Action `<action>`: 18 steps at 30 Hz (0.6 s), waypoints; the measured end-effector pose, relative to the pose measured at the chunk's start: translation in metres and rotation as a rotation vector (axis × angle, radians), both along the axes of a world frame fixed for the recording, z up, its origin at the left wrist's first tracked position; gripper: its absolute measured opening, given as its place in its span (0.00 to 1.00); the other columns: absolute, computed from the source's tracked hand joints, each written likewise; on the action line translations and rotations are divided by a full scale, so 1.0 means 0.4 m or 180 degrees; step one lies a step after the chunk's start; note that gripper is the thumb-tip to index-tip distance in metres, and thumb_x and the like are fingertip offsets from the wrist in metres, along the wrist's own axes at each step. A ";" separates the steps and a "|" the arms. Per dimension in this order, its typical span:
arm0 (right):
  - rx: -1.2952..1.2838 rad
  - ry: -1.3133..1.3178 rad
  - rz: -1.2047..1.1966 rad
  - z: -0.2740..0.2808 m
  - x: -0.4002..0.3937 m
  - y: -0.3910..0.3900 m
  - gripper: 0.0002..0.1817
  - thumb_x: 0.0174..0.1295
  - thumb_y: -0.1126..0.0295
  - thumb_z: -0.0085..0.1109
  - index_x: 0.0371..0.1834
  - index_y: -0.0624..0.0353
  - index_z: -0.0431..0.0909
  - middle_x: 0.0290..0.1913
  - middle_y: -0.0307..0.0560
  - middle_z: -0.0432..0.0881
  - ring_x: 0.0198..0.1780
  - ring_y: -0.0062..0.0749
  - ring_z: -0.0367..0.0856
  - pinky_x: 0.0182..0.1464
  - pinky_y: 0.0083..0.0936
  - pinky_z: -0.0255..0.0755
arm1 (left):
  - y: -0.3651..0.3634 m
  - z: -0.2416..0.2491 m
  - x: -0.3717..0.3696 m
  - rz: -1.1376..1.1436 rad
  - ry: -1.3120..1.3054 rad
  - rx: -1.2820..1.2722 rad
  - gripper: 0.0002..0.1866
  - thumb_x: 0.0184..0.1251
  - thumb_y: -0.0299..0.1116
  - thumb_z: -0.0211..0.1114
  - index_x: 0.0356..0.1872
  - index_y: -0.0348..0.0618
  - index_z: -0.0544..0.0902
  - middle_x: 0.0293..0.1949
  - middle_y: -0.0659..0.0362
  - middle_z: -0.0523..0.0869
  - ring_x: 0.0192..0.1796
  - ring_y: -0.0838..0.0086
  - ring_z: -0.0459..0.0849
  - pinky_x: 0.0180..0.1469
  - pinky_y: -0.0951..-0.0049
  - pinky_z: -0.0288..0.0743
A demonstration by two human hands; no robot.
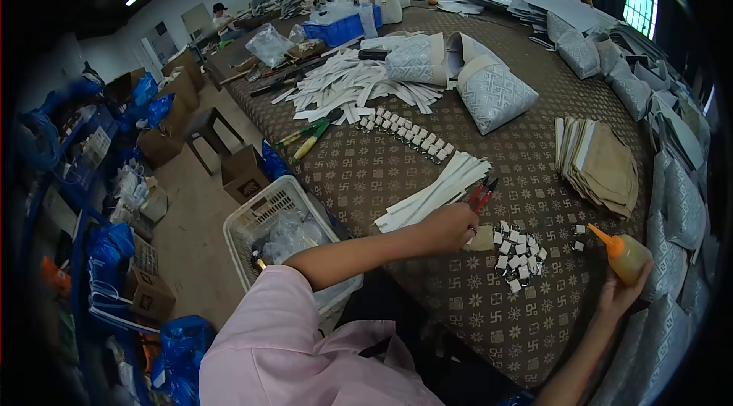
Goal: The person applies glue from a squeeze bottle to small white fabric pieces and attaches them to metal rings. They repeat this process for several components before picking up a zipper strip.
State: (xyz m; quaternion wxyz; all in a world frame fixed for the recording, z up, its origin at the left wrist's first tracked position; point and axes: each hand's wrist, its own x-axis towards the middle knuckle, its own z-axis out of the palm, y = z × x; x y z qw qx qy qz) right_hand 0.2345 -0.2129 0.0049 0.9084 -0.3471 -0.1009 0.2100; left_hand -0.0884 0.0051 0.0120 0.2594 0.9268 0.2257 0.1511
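Observation:
My right hand (615, 293) is wrapped around a squeeze bottle (628, 258) with an orange nozzle and amber contents, tilted with its tip toward the upper left. My left hand (456, 226) is curled with fingertips pinched together; what they hold, if anything, is hidden. Beside those fingers lies a small tan square piece (481, 239). Red-handled snips (482, 194) lie just beyond the knuckles. A pile of small white-topped metal clips (521, 255) sits right of the tan piece, and two loose clips (579, 238) lie near the nozzle. White strips (435, 192) are stacked behind my left hand.
Rows of clips (405, 132), green-handled tools (311, 133), a heap of white strips (359, 84) and patterned pouches (496, 93) lie farther back. Brown flat pieces (599, 165) are stacked at right, beside grey patterned pouches (676, 203). A white basket (243, 253) stands left. Other people work behind.

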 end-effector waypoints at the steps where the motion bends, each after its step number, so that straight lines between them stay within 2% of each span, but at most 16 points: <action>1: 0.0019 0.0018 0.0035 0.000 0.001 -0.003 0.26 0.63 0.55 0.52 0.57 0.62 0.64 0.55 0.53 0.71 0.54 0.41 0.74 0.50 0.37 0.77 | -0.002 0.000 -0.003 0.0017 0.0003 -0.0012 0.07 0.53 0.30 0.58 0.28 0.36 0.80 0.29 0.47 0.79 0.39 0.54 0.78 0.43 0.60 0.71; 3: 0.0045 0.0033 0.0006 0.013 -0.010 0.002 0.26 0.63 0.55 0.51 0.57 0.63 0.64 0.55 0.54 0.70 0.55 0.41 0.73 0.51 0.38 0.76 | 0.000 0.001 -0.010 -0.0013 0.0005 -0.0254 0.07 0.54 0.29 0.58 0.31 0.37 0.80 0.32 0.47 0.78 0.43 0.54 0.77 0.46 0.59 0.70; 7: 0.0023 -0.0030 -0.0063 0.020 -0.018 0.002 0.26 0.64 0.56 0.49 0.58 0.63 0.63 0.56 0.55 0.70 0.56 0.42 0.72 0.54 0.40 0.74 | 0.013 -0.001 -0.036 -0.0150 -0.0027 -0.0359 0.07 0.54 0.29 0.59 0.32 0.37 0.79 0.33 0.47 0.79 0.43 0.54 0.77 0.47 0.60 0.70; 9: -0.0026 -0.0079 -0.0075 0.030 -0.034 0.008 0.26 0.65 0.55 0.48 0.58 0.63 0.63 0.56 0.53 0.70 0.55 0.41 0.73 0.53 0.38 0.75 | 0.029 -0.008 -0.045 -0.0328 0.0285 -0.0160 0.07 0.58 0.29 0.57 0.35 0.39 0.79 0.35 0.49 0.78 0.42 0.55 0.77 0.45 0.61 0.70; 11: -0.0084 -0.0128 -0.0084 0.028 -0.040 0.013 0.26 0.65 0.54 0.47 0.58 0.62 0.64 0.55 0.51 0.71 0.54 0.39 0.74 0.52 0.37 0.75 | 0.020 -0.021 -0.040 -0.0166 0.0424 0.0024 0.07 0.57 0.29 0.58 0.34 0.39 0.80 0.34 0.50 0.79 0.41 0.55 0.78 0.44 0.60 0.70; 15: 0.0016 -0.0376 0.0084 0.022 -0.055 0.018 0.27 0.66 0.54 0.44 0.62 0.62 0.61 0.58 0.48 0.69 0.58 0.37 0.70 0.58 0.35 0.68 | 0.025 -0.005 -0.020 -0.0136 0.0934 0.0494 0.07 0.55 0.32 0.62 0.32 0.39 0.81 0.30 0.52 0.81 0.36 0.55 0.80 0.38 0.60 0.72; 17: -0.0048 -0.0492 0.0037 0.034 -0.067 0.007 0.28 0.67 0.54 0.44 0.63 0.61 0.60 0.59 0.48 0.69 0.59 0.36 0.69 0.61 0.34 0.65 | 0.039 0.049 -0.007 -0.0212 0.0303 -0.0542 0.06 0.48 0.29 0.63 0.25 0.37 0.82 0.27 0.48 0.82 0.33 0.54 0.81 0.36 0.62 0.74; 18: -0.0118 -0.0610 -0.0086 0.037 -0.076 0.016 0.28 0.67 0.55 0.44 0.64 0.61 0.59 0.59 0.47 0.68 0.59 0.36 0.69 0.61 0.34 0.64 | 0.046 0.071 0.010 -0.0273 0.0048 -0.0541 0.06 0.48 0.30 0.62 0.25 0.38 0.82 0.26 0.49 0.82 0.32 0.56 0.81 0.36 0.63 0.74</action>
